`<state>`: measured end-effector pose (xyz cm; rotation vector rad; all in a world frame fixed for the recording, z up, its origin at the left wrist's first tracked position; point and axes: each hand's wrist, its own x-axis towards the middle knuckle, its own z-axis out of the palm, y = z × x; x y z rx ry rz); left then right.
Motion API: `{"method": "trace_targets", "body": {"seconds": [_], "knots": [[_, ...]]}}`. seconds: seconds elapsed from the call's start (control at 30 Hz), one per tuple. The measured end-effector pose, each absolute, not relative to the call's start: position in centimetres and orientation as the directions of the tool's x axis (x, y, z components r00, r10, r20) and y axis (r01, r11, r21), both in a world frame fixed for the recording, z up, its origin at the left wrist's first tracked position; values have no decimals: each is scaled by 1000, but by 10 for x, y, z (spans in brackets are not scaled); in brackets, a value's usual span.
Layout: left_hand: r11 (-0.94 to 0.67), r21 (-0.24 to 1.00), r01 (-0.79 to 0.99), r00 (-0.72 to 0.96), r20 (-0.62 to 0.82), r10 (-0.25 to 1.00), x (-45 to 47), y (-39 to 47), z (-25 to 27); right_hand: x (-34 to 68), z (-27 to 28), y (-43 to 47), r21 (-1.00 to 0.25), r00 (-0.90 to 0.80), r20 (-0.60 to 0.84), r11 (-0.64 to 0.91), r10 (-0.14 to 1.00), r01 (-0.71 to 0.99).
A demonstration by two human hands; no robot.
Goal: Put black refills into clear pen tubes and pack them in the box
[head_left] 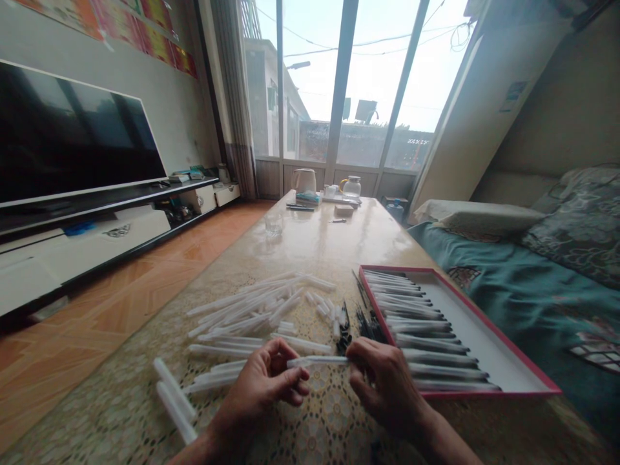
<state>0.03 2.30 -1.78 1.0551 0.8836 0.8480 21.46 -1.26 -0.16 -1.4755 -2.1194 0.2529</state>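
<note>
My right hand (382, 381) is closed on the right end of a translucent white pen barrel (324, 361), held level just above the patterned tablecloth. At the barrel's left end, my left hand (271, 378) is curled, its thumb and forefinger against the tube. Behind my left hand lies a loose pile of white pen barrels (252, 310). Short clear caps (322, 305) and small black parts (343, 339) sit beyond the held barrel. Thin black rods (369, 323) are bunched beside a red-rimmed box (489, 316), which holds a row of pens (436, 342) with dark ends.
Two white tubes (174, 400) lie apart at the left front. Farther up the table (339, 245) stand a drinking glass (274, 225), a small box (344, 210), a kettle (305, 181) and a glass teapot (352, 186). A sofa (484, 258) borders the right side.
</note>
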Motion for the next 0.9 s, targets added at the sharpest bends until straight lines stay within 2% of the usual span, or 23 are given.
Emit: {"method": "trace_targets", "body": {"seconds": [0.13, 0.23, 0.53, 0.7, 0.9], "knots": [[201, 979, -10, 394, -181, 901, -4, 25, -20, 213, -3, -12, -442, -311, 293, 416, 904, 794], [221, 974, 48, 397, -221, 891, -8, 28, -21, 209, -5, -11, -434, -348, 276, 439, 896, 787], [293, 952, 91, 490, -299, 819, -17, 34, -17, 204, -20, -4, -212, -448, 281, 510, 849, 834], [272, 944, 186, 539, -330, 775, -19, 34, -11, 202, -19, -7, -183, -441, 301, 505, 846, 844], [275, 948, 160, 574, -316, 755, -17, 34, -17, 203, -14, -8, -129, -460, 338, 525, 821, 841]]}}
